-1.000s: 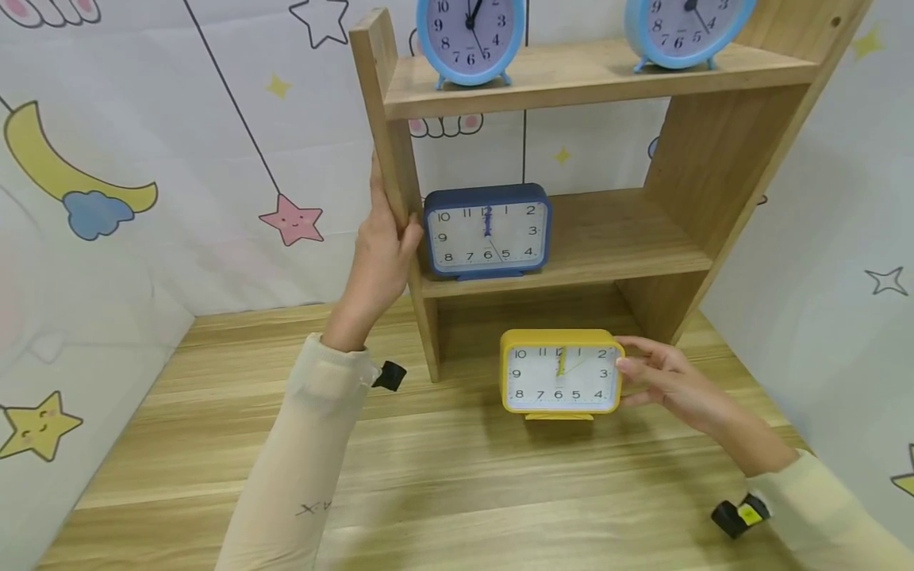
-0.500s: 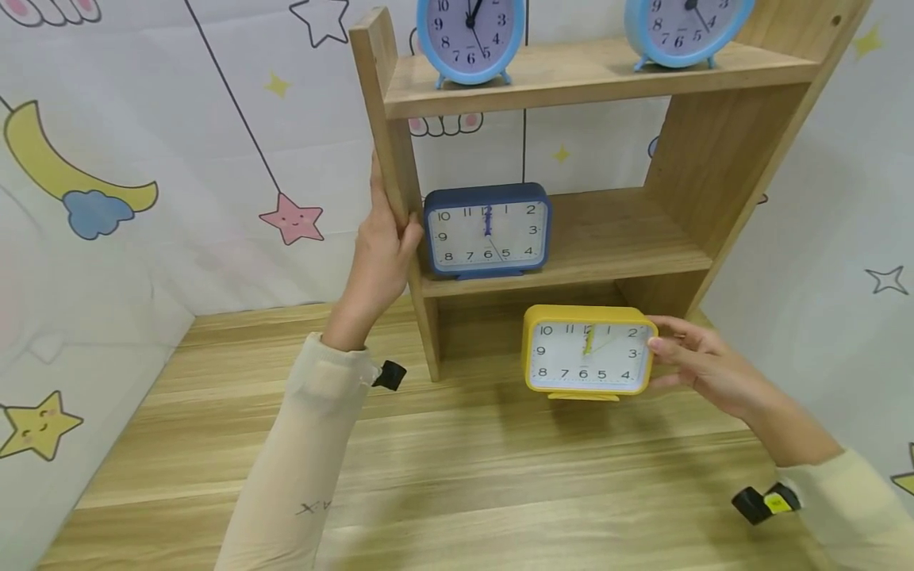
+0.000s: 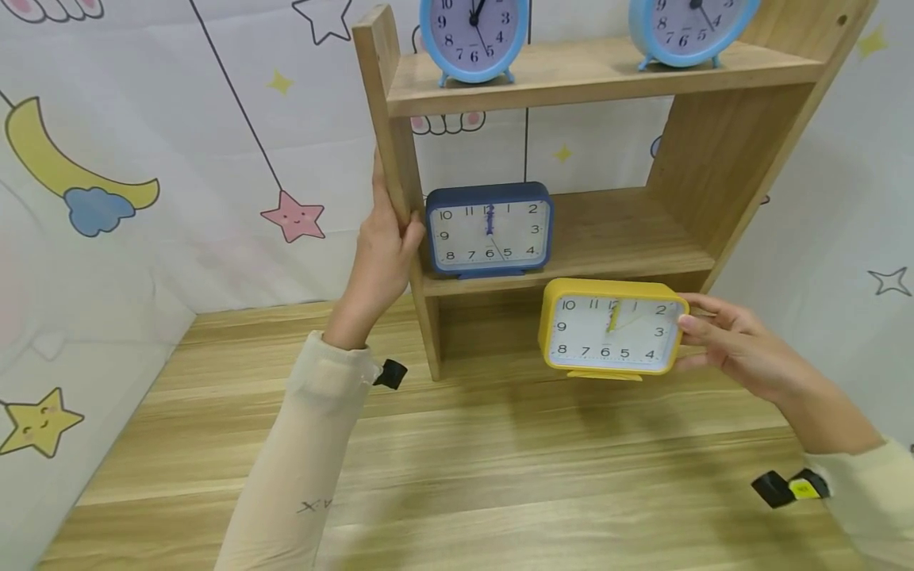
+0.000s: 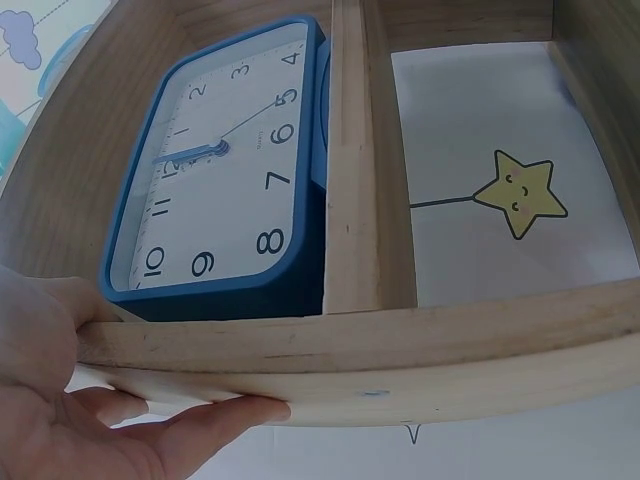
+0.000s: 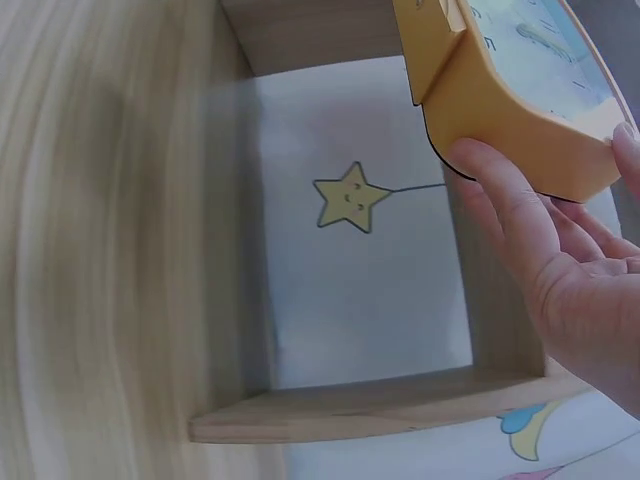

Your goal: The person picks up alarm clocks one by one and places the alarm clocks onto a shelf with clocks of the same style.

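A yellow rectangular clock [image 3: 612, 329] is held by its right side in my right hand [image 3: 757, 349], raised off the table in front of the shelf's lower part. In the right wrist view, fingers lie along the yellow clock's [image 5: 520, 130] side and back, the thumb at its front edge. My left hand [image 3: 385, 250] grips the left upright of the wooden shelf [image 3: 396, 174], thumb on the front edge. The left wrist view has the hand [image 4: 130, 410] around that board, near the blue rectangular clock [image 4: 220, 170]. This blue clock stands at the left of the middle shelf.
On the top shelf stand two light-blue round clocks [image 3: 474, 36] [image 3: 689, 32], cut off by the frame. The wood-grain table [image 3: 500, 484] lies below. White walls with printed stars and a moon [image 3: 64, 159] enclose the left, back and right.
My right hand has lifted the yellow clock up and to the right, from low before the shelf to just under the middle board's level. The left hand keeps its grip in place.
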The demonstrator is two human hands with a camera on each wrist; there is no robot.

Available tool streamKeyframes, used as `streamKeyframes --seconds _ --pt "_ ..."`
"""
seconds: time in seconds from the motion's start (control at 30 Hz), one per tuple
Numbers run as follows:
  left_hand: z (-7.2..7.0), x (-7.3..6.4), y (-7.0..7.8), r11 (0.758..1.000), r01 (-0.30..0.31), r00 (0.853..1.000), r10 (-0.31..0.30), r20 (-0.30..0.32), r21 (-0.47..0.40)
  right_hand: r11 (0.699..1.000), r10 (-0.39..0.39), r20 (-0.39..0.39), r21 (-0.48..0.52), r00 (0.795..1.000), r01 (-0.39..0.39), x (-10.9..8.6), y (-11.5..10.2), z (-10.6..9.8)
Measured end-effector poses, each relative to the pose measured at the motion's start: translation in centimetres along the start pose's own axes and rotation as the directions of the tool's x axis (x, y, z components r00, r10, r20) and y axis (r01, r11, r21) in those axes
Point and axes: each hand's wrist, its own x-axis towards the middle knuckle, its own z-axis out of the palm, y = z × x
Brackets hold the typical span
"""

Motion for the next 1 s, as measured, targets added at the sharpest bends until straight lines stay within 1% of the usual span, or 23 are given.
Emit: streamKeyframes --seconds 0.23,0.43,0.57,0.83,1.0 --pt "0.0 0.0 0.0 1.0 0.0 1.0 0.0 -0.004 -0.004 1.0 -0.031 0.011 0.006 0.999 0.031 0.3 -1.5 -0.9" --pt "0.0 0.0 0.1 1.0 -0.001 1.0 0.001 0.0 -0.002 0.995 -0.095 0.03 -0.001 0.995 0.095 0.7 -2.9 -1.8" --pt "0.0 0.0 0.1 1.0 -0.001 1.0 0.001 0.0 0.003 0.992 -0.125 0.04 0.014 0.991 0.124 1.1 -3.8 -2.3" --pt "0.0 0.0 0.2 1.0 0.001 1.0 -0.001 0.0 0.003 0.991 -0.133 0.016 0.025 0.991 0.132 2.0 -5.3 -3.1" --pt "0.0 -0.1 0.2 1.0 0.006 1.0 -0.006 -0.001 0.004 0.992 -0.126 -0.023 0.016 0.992 0.126 2.8 -6.1 -3.4"
